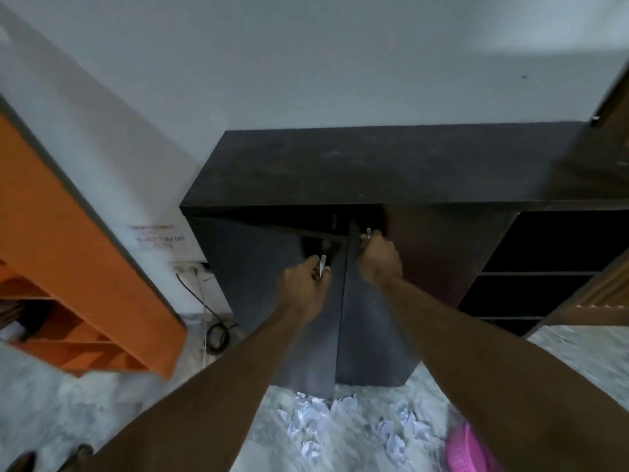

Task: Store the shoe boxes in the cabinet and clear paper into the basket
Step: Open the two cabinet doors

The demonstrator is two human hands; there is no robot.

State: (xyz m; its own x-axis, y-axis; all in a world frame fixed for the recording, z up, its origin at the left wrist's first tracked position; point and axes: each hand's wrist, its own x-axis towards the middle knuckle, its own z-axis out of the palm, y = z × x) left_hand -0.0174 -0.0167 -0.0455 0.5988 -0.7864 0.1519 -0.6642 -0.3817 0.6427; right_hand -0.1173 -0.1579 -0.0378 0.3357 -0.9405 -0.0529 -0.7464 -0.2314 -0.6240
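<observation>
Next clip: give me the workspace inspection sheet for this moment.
Surface: marbled floor; dark cabinet top bare.
Job's things: cabinet doors, left one ajar; crumpled paper on floor; pink basket at right; no shoe boxes seen.
Clutter: nothing seen beyond the paper.
Grippers: left hand and right hand each grip a door handle.
Cables: black cable coiled left of cabinet.
Surroundings: orange shelf left, open dark shelves right, white wall.

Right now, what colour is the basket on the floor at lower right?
Pink; the basket shows only partly, blurred, in the head view.
</observation>
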